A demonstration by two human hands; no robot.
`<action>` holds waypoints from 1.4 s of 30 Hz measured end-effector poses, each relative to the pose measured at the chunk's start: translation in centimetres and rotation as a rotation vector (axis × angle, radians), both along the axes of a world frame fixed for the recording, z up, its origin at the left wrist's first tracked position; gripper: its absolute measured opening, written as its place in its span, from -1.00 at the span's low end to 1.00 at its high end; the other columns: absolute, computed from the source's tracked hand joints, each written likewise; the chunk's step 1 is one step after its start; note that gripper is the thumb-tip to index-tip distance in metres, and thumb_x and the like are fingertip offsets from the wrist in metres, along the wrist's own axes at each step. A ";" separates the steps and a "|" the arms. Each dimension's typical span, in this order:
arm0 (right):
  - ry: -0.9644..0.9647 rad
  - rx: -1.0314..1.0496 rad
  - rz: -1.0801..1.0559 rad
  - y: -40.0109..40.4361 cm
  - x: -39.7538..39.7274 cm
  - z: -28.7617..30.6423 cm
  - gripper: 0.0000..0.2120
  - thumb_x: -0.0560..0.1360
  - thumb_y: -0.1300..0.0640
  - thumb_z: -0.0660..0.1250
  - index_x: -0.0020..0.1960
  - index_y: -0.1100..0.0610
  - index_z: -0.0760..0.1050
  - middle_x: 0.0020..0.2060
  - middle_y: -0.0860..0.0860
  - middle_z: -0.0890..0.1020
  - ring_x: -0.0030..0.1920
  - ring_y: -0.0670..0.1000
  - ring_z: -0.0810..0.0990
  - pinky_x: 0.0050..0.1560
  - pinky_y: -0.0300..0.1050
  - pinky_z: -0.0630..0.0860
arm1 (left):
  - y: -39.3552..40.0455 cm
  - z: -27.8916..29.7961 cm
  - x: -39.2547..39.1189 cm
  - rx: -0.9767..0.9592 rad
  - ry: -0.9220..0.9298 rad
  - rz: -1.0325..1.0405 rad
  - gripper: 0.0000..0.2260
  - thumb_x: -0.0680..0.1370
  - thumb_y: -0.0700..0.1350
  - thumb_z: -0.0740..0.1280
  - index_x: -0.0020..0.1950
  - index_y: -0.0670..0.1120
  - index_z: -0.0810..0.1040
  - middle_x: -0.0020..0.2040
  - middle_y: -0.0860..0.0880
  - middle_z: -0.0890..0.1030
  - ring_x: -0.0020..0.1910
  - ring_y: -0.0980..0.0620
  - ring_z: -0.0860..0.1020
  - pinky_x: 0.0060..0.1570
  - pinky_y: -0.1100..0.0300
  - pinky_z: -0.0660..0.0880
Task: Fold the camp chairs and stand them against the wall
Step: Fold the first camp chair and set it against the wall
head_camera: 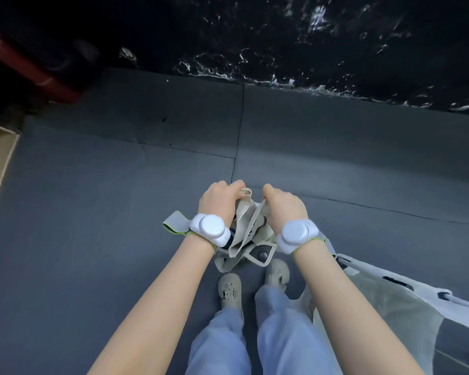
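Looking straight down at the person's own arms and feet. Left hand [219, 199] and right hand [284, 205] sit close together in front of the legs, each curled tight around the top of a folded camp chair [251, 234]; fingers closed on cream canvas cloth, knuckles up, fingertips hidden under the fabric. The chair hangs or stands between the hands and the shoes: bunched, creased off-white canvas, a flat webbing strap running diagonally, a dark rounded knob or foot cap visible low in the folds. Whether its base touches the floor cannot be told.

Each wrist carries a smooth white round plastic device [210, 229] on a grey strap edged in green; the left strap's loose tail sticks out sideways.

A second camp chair [395, 296] lies low right, beside the right leg: pale canvas, white trim, small dark fittings.

Floor [119, 198] is matte grey-blue matting in large panels with thin seams. Beyond it, a black wall [309, 36], glossy, with patchy white scuffs along its base. Beige clog-style shoes [229, 289], perforated; light blue trousers.
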State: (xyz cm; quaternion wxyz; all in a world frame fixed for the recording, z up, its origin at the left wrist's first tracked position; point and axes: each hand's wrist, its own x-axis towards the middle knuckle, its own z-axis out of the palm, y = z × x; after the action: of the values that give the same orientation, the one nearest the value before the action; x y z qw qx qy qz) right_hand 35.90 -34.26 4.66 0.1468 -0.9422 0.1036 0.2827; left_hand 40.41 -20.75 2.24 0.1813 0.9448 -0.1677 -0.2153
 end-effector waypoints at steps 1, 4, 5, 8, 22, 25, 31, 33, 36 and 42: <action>-0.027 -0.010 -0.002 -1.1 2.0 0.7 -0.66 0.44 0.46 0.11 0.17 0.21 0.33 0.07 0.13 0.57 -0.16 0.16 0.38 -0.22 -0.07 0.25 | -1.0 0.6 1.8 -0.006 -0.026 0.002 -0.89 0.56 -0.12 0.22 0.01 -0.08 0.52 -0.23 -0.12 0.40 -0.14 -0.16 0.45 -0.20 0.02 0.46; -0.098 -0.014 0.011 -4.9 8.4 2.7 -0.65 0.45 0.46 0.10 0.18 0.21 0.33 0.03 0.13 0.57 -0.19 0.13 0.34 -0.23 -0.08 0.27 | -4.4 2.6 7.9 -0.011 -0.094 0.028 -0.90 0.55 -0.17 0.23 0.01 -0.07 0.52 -0.23 -0.15 0.46 -0.15 -0.20 0.49 -0.17 -0.07 0.52; -0.106 -0.011 0.014 -6.0 10.1 3.1 -0.65 0.45 0.46 0.11 0.18 0.21 0.33 0.02 0.13 0.58 -0.20 0.13 0.34 -0.23 -0.08 0.27 | -5.5 2.9 9.6 -0.012 -0.106 0.037 -0.90 0.54 -0.18 0.24 0.00 -0.06 0.52 -0.23 -0.15 0.46 -0.15 -0.21 0.49 -0.17 -0.07 0.52; -0.134 -0.015 0.062 -9.6 15.3 3.9 -0.72 0.46 0.43 0.13 0.12 0.19 0.35 -0.03 0.14 0.57 -0.21 0.12 0.33 -0.24 -0.10 0.25 | -8.9 4.0 14.3 -0.012 -0.151 0.048 -0.89 0.53 -0.19 0.25 0.00 -0.06 0.53 -0.25 -0.13 0.45 -0.16 -0.19 0.50 -0.20 -0.03 0.51; -0.277 -0.088 0.075 -22.0 39.3 4.2 -0.62 0.40 0.50 0.15 0.16 0.23 0.37 -0.03 0.19 0.58 -0.22 0.12 0.36 -0.26 -0.06 0.31 | -21.1 3.4 38.5 -0.088 -0.242 0.062 -0.81 0.57 -0.19 0.20 0.11 -0.01 0.54 -0.11 -0.14 0.59 -0.23 -0.11 0.45 -0.28 0.09 0.34; -0.349 -0.108 0.014 -23.3 44.1 2.6 -0.61 0.40 0.50 0.15 0.17 0.24 0.39 -0.10 0.20 0.58 -0.22 0.12 0.37 -0.25 -0.07 0.31 | -22.6 2.6 43.9 -0.096 -0.233 0.041 -0.80 0.57 -0.22 0.21 0.10 -0.04 0.56 -0.14 -0.18 0.62 -0.19 -0.20 0.54 -0.23 0.01 0.44; -0.373 -0.120 -0.021 -24.3 50.5 -0.7 -0.52 0.39 0.54 0.10 0.24 0.25 0.38 -0.32 0.14 0.44 -0.23 0.14 0.38 -0.23 -0.06 0.31 | -24.0 -0.2 50.9 -0.117 -0.195 0.024 -0.75 0.54 -0.26 0.18 0.10 -0.05 0.58 -0.15 -0.21 0.63 -0.18 -0.22 0.58 -0.18 -0.04 0.54; -0.397 -0.111 -0.038 -24.4 51.7 -1.4 -0.54 0.40 0.53 0.10 0.24 0.25 0.38 -0.18 0.23 0.54 -0.21 0.18 0.45 -0.23 -0.05 0.32 | -24.3 -1.1 52.2 -0.121 -0.214 0.025 -0.75 0.54 -0.25 0.18 0.11 -0.05 0.58 -0.13 -0.23 0.64 -0.15 -0.22 0.59 -0.15 -0.05 0.55; -0.398 -0.129 -0.050 -24.7 54.0 -3.2 -0.54 0.42 0.53 0.10 0.26 0.25 0.38 -0.17 0.22 0.51 -0.18 0.19 0.49 -0.24 -0.04 0.33 | -24.9 -3.0 54.4 -0.114 -0.239 0.038 -0.79 0.55 -0.20 0.19 0.10 -0.08 0.57 -0.11 -0.25 0.63 -0.13 -0.25 0.59 -0.17 -0.07 0.54; -0.566 -0.084 -0.231 -25.8 56.0 -5.7 -0.55 0.47 0.47 0.13 0.34 0.28 0.29 0.19 0.22 0.47 -0.09 0.27 0.59 -0.29 -0.06 0.36 | -25.0 -4.8 57.5 -0.247 -0.271 0.122 -0.69 0.58 -0.07 0.25 0.31 -0.09 0.45 0.00 -0.22 0.66 -0.03 -0.18 0.62 -0.08 0.00 0.56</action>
State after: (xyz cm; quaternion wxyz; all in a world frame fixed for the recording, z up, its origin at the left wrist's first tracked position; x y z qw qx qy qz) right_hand 91.94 -60.08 -0.99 0.1619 -0.9708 0.1765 -0.0142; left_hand 97.91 -45.80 -2.56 0.2843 0.9442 -0.1580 -0.0524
